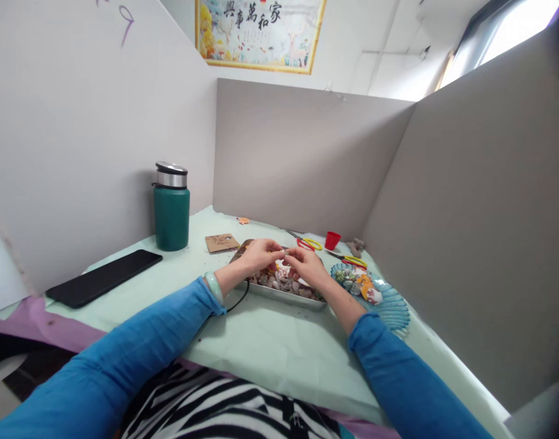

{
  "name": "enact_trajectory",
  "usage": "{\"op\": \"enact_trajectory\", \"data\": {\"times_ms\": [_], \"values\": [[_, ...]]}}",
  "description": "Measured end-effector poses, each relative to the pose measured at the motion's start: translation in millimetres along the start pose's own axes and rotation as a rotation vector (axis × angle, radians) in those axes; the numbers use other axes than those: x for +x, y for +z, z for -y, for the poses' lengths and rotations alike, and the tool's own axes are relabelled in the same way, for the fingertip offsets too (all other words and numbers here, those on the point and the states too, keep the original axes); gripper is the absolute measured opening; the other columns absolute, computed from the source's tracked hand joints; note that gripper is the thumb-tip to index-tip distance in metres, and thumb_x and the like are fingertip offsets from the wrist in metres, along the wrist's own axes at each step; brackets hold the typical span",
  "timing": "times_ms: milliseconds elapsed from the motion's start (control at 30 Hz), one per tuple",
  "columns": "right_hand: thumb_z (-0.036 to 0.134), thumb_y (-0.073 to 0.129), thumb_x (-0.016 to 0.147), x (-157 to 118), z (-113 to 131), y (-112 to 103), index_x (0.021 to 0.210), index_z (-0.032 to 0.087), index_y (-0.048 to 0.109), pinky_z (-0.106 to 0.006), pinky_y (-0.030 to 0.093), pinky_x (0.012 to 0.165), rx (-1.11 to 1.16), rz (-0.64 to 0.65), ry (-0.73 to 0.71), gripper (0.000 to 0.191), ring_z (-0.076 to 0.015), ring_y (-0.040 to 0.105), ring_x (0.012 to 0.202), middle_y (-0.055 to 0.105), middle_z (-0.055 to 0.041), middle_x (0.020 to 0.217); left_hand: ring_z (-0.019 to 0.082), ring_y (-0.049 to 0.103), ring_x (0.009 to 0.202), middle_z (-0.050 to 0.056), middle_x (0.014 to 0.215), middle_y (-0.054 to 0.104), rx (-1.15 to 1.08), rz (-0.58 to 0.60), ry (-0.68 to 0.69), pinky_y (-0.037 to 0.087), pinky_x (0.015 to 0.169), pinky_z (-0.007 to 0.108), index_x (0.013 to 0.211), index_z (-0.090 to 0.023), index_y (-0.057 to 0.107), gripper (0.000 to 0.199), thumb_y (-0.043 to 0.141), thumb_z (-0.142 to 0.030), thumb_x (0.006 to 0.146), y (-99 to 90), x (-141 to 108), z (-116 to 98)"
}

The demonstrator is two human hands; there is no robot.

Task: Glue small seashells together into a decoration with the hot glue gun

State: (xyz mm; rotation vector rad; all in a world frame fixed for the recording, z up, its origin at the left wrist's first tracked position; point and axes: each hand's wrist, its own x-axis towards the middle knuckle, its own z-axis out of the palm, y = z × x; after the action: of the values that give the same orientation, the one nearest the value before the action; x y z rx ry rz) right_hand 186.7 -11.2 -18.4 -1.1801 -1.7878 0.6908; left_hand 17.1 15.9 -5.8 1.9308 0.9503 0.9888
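Over a shallow metal tray (279,297) my two hands meet, fingertips close together. My left hand (261,254) is closed in a pinch, and my right hand (305,263) pinches from the other side. Between the fingertips shows a small whitish bit, too small to name. Pebbles (286,284) and small coloured pieces lie in the tray beneath the hands, which partly cover it. To the right of my right hand is a blue shell-shaped dish (393,308) holding shells (367,288) and small stones.
A green bottle (172,216) and a black phone-like slab (104,277) stand at left. Behind the tray are a brown card (222,243), two pairs of scissors (309,244) and a red cup (333,240). Grey partitions (306,146) enclose the table (279,353).
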Motion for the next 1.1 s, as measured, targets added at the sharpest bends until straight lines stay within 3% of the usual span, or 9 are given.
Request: {"op": "enact_trajectory", "data": {"times_ms": [1100], "values": [[0.034,0.053,0.080,-1.3,3.0,0.3,0.090,0.017,0.060,-0.016,0.043,0.039,-0.019,0.018,0.007,0.021,-0.0079,0.058,0.049,0.064,-0.0013,0.074,0.011,0.060,0.048,0.000,0.056,0.061,0.011,0.024,0.060,0.041,0.044,0.017,0.085,-0.014,0.055,0.025,0.059,-0.036,0.076,-0.6,-2.0,0.4]]}}
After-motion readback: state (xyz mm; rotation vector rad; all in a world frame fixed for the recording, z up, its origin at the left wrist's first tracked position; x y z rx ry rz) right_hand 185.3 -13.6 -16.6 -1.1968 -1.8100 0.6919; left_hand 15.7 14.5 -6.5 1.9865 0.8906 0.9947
